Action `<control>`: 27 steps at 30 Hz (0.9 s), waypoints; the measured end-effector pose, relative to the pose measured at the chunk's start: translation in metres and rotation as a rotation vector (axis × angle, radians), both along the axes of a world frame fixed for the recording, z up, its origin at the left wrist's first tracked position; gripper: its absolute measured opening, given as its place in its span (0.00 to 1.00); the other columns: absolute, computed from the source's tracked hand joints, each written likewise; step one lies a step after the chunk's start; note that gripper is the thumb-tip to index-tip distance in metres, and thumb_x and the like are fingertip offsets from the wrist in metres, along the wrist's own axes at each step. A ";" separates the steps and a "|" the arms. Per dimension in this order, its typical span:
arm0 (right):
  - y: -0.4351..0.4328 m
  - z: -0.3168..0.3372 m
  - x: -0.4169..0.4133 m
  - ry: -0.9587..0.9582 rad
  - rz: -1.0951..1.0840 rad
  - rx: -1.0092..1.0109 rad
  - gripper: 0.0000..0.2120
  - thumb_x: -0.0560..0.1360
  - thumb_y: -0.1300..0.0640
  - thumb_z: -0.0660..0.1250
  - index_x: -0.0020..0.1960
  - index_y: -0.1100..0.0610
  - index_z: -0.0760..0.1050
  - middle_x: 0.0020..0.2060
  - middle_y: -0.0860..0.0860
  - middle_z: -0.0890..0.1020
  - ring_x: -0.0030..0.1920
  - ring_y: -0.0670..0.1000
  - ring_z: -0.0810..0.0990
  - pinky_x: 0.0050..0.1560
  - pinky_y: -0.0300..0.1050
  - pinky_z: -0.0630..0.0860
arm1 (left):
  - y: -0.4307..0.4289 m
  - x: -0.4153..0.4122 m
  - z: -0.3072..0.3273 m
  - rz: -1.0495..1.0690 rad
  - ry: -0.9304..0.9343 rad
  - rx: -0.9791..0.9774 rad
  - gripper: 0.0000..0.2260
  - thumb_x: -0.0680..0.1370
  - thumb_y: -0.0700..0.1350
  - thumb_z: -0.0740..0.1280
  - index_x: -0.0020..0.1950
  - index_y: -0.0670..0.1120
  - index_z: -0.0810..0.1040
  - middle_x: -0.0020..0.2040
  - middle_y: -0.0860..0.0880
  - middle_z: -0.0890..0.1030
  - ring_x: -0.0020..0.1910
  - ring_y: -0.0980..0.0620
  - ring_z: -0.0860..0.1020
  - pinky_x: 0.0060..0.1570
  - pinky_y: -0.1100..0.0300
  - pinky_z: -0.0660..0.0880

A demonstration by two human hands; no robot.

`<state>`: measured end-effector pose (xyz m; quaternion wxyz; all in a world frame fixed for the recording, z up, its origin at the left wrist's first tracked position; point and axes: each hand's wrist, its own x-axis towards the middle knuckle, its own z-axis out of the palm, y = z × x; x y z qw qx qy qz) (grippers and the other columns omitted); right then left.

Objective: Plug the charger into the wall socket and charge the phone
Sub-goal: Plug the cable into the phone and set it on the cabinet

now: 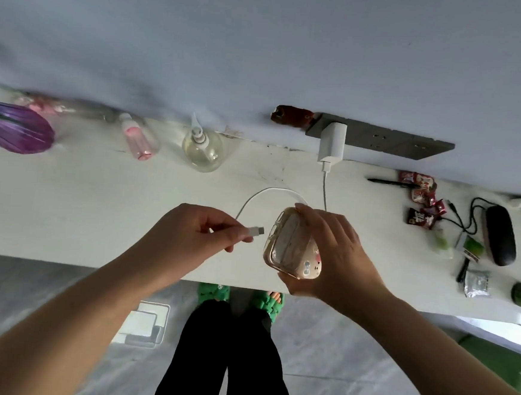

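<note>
A white charger brick (332,142) sits plugged into the grey wall socket strip (391,139) above the white counter (96,203). Its white cable (272,192) runs down, loops left and ends in a plug (256,230) pinched between the thumb and fingers of my left hand (200,233). My right hand (336,253) holds the phone (292,246), which has a clear yellowish case with a cartoon sticker. The phone's end faces the plug, with a small gap between them.
On the counter's left stand a purple vase (15,128), a pink bottle (137,139) and a clear pump bottle (202,149). To the right lie snack wrappers (421,197), a black glasses case (499,235), a black cable (460,213) and a pen (391,182). My legs and green slippers (238,298) are below.
</note>
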<state>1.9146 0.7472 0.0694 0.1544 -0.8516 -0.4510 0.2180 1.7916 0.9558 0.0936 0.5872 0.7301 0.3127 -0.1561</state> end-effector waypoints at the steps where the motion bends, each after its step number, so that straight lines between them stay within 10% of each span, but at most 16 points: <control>1: -0.001 0.007 0.003 -0.023 0.024 0.001 0.48 0.60 0.37 0.75 0.72 0.54 0.59 0.63 0.56 0.77 0.62 0.59 0.75 0.61 0.57 0.74 | -0.001 0.000 0.007 -0.004 0.000 -0.010 0.06 0.74 0.53 0.68 0.41 0.60 0.85 0.31 0.58 0.81 0.27 0.58 0.69 0.26 0.71 0.63; 27: -0.017 0.028 0.017 -0.167 0.317 -0.062 0.48 0.62 0.35 0.72 0.74 0.55 0.59 0.62 0.53 0.76 0.60 0.56 0.73 0.59 0.55 0.73 | -0.028 0.009 0.031 -0.108 0.060 0.037 0.06 0.73 0.51 0.69 0.39 0.54 0.85 0.27 0.61 0.79 0.20 0.62 0.70 0.21 0.75 0.63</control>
